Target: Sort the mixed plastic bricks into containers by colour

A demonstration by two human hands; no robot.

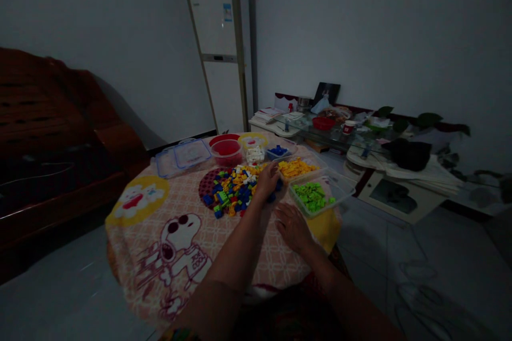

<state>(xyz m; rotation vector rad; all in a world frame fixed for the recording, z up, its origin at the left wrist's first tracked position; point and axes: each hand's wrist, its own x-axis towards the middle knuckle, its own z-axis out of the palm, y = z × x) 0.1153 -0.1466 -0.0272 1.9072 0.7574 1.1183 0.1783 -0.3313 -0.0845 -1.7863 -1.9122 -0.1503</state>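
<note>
My left hand [267,184] is over the right side of a mixed pile of small toy building bricks [234,192] in blue, yellow, green, white and red. Its fingers are curled together near the yellow bricks [298,168]; what they hold, if anything, is too small and dark to make out. My right hand [294,226] rests on the cloth with its fingers stretched out, close to a clear plastic box [310,214] of green bricks [314,197]. Behind the pile are white bricks [255,155], a box of blue bricks [277,151] and a round clear tub [226,159] with red contents.
A patterned cloth [264,264] covers the round table. Clear lids with blue edges [192,153] lie at its back left. A wooden bench [60,112] stands to the left. A glass-topped cabinet [304,127] with a red bowl [323,123] and clutter lies beyond, at right.
</note>
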